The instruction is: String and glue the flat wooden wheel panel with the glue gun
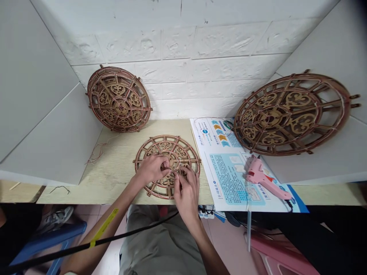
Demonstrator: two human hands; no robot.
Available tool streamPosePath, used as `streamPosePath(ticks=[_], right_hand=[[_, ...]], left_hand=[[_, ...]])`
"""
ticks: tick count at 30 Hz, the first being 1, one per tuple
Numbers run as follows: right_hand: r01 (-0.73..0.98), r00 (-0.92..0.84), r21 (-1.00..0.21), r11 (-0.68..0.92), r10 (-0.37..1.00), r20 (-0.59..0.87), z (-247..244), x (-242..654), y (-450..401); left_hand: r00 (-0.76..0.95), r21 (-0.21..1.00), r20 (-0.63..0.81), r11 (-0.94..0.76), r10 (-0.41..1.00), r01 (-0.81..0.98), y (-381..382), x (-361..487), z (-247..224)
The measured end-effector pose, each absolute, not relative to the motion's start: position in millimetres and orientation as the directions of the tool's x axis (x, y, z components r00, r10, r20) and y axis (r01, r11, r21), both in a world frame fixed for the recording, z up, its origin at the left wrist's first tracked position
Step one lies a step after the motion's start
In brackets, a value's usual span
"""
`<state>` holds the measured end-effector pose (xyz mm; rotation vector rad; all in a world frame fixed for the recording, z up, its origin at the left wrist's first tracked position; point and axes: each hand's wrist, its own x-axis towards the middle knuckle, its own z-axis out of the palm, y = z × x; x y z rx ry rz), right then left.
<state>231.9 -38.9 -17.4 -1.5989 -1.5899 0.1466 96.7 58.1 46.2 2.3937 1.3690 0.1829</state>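
Note:
A round brown openwork disc (165,144) lies flat on the wooden table, with reddish wire along its rings and a loop of thin wire (178,162) near its centre. Over the left part of the disc, my left hand (155,167) has its fingers curled and pinched together near the centre. My right hand (187,187) is over the lower right part, thumb and fingers bent towards the left fingertips. Both hands meet close to the wire. Whatever sits between the fingertips is too small to make out.
Similar discs lean at the back left (119,99) and at the right (292,112). A pink glue gun (266,179) rests on a printed sheet (210,168). Grey panels (57,133) stand on both sides, a white brick-pattern wall behind. A black cable (129,233) crosses in front.

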Motion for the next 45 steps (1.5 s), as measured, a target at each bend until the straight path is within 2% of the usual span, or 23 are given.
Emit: streamPosePath(ticks=[5,9,14,19,23,26,29,31,33,34,36,39,45], right_hand=[[0.752,0.190,-0.636,0.174,0.866,0.462,-23,233,-40],[0.697,0.218,-0.693,0.186,0.865,0.451,-31,237,-41],[0.623,0.222,-0.755,0.204,0.879,0.421,-36,242,-43],[0.416,0.318,-0.889,0.190,0.886,0.338,-35,246,-44],[0.274,0.387,-0.945,0.179,0.879,0.279,-32,248,-43],[0.175,0.420,-0.970,0.168,0.879,0.228,-26,249,-44],[0.114,0.441,-0.986,0.119,0.884,0.157,-17,256,-46],[0.142,0.448,-0.984,0.105,0.880,0.159,-13,265,-46],[0.262,0.406,-0.954,0.148,0.879,0.248,-11,275,-44],[0.352,0.361,-0.918,0.184,0.878,0.314,-11,281,-43],[0.536,0.234,-0.805,0.256,0.871,0.432,-15,289,-41],[0.713,0.081,-0.635,0.298,0.865,0.496,-24,290,-46],[0.800,0.024,-0.524,0.292,0.856,0.516,-27,273,-81]], left_hand=[[0.501,0.343,-0.132,-0.435,0.855,0.833,58,101,50],[0.497,0.325,-0.178,-0.426,0.849,0.844,60,102,54],[0.503,0.327,-0.175,-0.432,0.846,0.840,59,101,55],[0.527,0.356,-0.220,-0.436,0.821,0.827,66,103,54],[0.543,0.383,-0.229,-0.438,0.808,0.813,75,100,52],[0.594,0.489,-0.161,-0.459,0.788,0.742,75,90,50],[0.647,0.681,0.039,-0.494,0.761,0.541,59,77,43],[0.489,0.675,0.225,-0.497,0.843,0.546,41,69,35],[0.259,0.575,0.367,-0.437,0.893,0.691,19,64,25],[0.192,0.515,0.394,-0.389,0.899,0.764,9,62,19],[0.112,0.410,0.363,-0.267,0.925,0.872,-6,59,9],[0.083,0.316,0.259,-0.165,0.962,0.934,-14,55,-1],[0.077,0.290,0.244,-0.149,0.967,0.945,9,36,-8]])
